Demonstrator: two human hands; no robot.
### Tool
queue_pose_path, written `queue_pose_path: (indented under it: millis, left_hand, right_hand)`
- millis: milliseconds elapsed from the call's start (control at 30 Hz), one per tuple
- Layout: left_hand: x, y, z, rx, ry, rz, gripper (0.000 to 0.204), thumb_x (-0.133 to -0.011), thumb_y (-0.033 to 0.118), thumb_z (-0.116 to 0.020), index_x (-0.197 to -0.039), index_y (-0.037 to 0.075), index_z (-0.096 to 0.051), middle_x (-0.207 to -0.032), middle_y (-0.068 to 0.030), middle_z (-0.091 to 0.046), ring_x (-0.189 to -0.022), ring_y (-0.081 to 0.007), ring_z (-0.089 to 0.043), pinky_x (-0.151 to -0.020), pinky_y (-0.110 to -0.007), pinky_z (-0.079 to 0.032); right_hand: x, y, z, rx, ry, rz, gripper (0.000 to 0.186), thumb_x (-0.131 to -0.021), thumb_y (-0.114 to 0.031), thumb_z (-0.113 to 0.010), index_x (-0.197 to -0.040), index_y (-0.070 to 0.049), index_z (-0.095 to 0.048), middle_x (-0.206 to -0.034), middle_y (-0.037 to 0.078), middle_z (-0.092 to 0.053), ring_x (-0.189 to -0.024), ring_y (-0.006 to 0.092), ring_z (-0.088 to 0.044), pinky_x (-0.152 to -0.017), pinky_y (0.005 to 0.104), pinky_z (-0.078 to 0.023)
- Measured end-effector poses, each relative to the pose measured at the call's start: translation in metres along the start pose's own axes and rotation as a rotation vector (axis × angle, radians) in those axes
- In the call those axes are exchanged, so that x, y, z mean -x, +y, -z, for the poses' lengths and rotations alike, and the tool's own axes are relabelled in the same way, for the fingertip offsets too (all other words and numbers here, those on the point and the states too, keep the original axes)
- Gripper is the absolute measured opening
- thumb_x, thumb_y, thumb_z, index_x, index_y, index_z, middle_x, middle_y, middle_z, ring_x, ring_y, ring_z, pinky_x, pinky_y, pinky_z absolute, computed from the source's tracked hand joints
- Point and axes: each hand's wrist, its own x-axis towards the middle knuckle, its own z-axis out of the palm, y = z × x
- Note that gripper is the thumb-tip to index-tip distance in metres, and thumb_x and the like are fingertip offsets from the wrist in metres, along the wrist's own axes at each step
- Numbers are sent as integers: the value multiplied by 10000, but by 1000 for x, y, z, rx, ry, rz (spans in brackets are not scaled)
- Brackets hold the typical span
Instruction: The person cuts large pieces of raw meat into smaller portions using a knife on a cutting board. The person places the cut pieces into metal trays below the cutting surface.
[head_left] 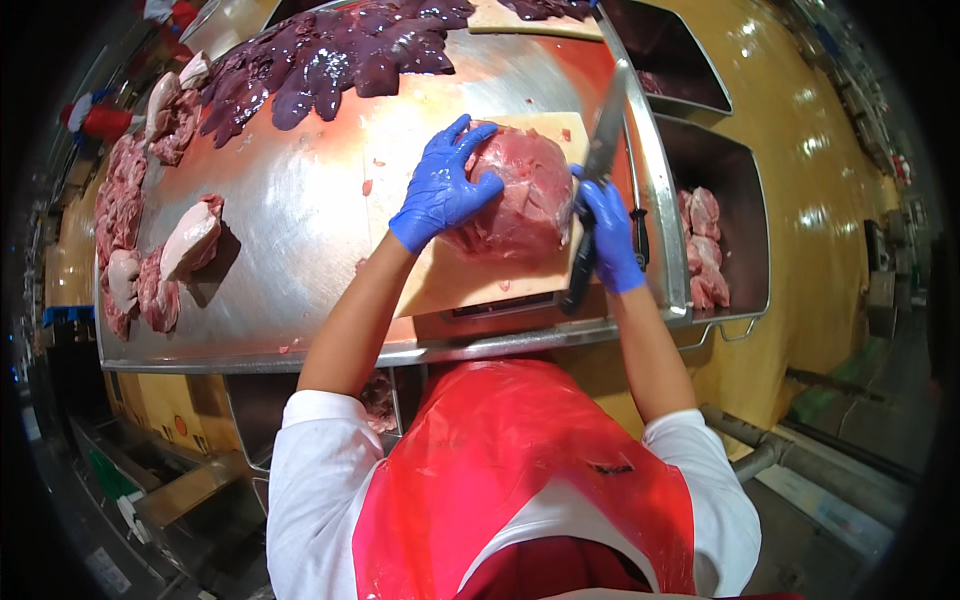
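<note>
A large chunk of raw red meat (525,190) rests on a pale cutting board (440,285) in front of me. My left hand (445,190), in a blue glove, lies on the meat's left side with its fingers spread. My right hand (610,235), gloved the same way, is closed round a long knife (605,135) just right of the meat. The blade points away from me, raised above the board's right edge, and the black handle comes down toward me. Whether the blade touches the meat, I cannot tell. Small meat scraps lie on the board.
Dark glossy livers (330,65) cover the table's far side. Pale-pink meat pieces (190,240) lie at the left. A black-handled rod (638,215) lies along the right rim. Beyond it, a metal bin (745,220) holds meat cuts (704,245). Another bin (680,60) stands farther back.
</note>
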Motion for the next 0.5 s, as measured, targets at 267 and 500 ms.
queue_pose_path:
  millis: [267, 500]
  left_hand:
    - [13, -2, -17, 176, 284, -4, 522, -776, 244, -709, -1272, 119, -611, -1391, -202, -510, -1311, -361, -458, -1118, -435, -345]
    - [50, 40, 57, 368, 570, 66, 350, -942, 129, -590, -1282, 45, -600, -1411, -156, -500, -1353, -258, -413, -1136, -394, -288]
  right_hand:
    - [-41, -4, -30, 35, -114, 32, 218, -955, -232, -606, -1054, -38, -593, -878, 6, -594, -806, 83, -549, -760, 261, -467]
    - [17, -27, 31, 309, -36, 175, 175, -982, -226, -572, -1027, -57, -575, -813, 6, -586, -713, 81, -596, -660, 246, -515]
